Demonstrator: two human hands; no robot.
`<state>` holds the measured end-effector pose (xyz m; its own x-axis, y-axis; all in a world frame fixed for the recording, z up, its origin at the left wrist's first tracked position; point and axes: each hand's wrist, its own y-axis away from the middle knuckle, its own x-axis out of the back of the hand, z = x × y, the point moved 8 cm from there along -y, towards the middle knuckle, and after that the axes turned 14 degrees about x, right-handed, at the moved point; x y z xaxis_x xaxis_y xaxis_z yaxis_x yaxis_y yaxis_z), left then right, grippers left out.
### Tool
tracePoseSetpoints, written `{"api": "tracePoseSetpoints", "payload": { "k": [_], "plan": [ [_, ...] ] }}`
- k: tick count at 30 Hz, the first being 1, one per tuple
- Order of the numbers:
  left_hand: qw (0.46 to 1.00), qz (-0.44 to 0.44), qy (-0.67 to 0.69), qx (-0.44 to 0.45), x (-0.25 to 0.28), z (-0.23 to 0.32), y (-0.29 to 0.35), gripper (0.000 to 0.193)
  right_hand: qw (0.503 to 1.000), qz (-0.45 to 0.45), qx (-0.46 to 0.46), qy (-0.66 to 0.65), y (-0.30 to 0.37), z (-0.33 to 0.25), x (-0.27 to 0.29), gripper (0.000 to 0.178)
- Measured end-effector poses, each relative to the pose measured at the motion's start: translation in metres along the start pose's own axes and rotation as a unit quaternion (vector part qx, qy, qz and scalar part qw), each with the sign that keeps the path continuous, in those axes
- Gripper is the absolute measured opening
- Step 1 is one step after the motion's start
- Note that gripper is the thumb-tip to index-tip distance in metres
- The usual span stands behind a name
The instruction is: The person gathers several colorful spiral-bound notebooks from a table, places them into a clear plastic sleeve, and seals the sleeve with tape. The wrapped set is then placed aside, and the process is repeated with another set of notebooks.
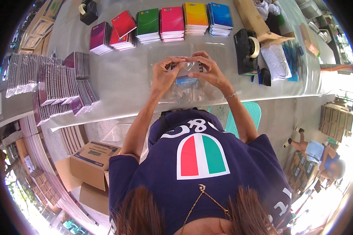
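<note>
My left hand (164, 75) and my right hand (210, 71) meet over the table, fingertips pinched on the upper edge of a clear plastic bag (183, 94). Between them, under the shiny film, lies a spiral-bound notebook (187, 81); a strip of blue and dark binding loops show, while the fingers hide the rest. Just beyond my hands stands a row of spiral notebook piles: purple (100, 37), red (123, 24), green (148, 23), pink (172, 21), yellow (196, 15) and blue (220, 17). The top red notebook sits askew on its pile.
Many purple spiral notebooks (59, 80) are heaped at the left. Black tape dispensers stand at the right (247, 53) and far left (88, 12). A white plastic packet (275, 62) lies beyond the right one. Below are an open cardboard box (91, 164) and a green chair (249, 113). Another person (321, 156) is at right.
</note>
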<state>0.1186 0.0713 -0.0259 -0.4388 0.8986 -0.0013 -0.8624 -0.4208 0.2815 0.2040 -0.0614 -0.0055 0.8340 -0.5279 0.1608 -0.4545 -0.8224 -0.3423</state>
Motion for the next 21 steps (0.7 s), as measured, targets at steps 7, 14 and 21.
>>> {"api": "tracePoseSetpoints", "payload": {
  "k": [7, 14, 21],
  "plan": [
    [0.952, -0.012, -0.261, -0.160, -0.006, 0.043, 0.037, 0.032, 0.994, 0.077, 0.034, 0.071, 0.017, -0.012, -0.002, 0.035],
    [0.910, 0.024, -0.309, -0.275, -0.017, 0.034, 0.044, 0.029, 0.971, 0.148, 0.049, 0.184, 0.034, -0.013, -0.010, 0.020],
    [0.899, 0.058, -0.294, -0.319, -0.025, 0.032, 0.052, 0.016, 0.833, 0.371, -0.041, 0.409, 0.091, -0.034, 0.129, 0.027]
  ]
}}
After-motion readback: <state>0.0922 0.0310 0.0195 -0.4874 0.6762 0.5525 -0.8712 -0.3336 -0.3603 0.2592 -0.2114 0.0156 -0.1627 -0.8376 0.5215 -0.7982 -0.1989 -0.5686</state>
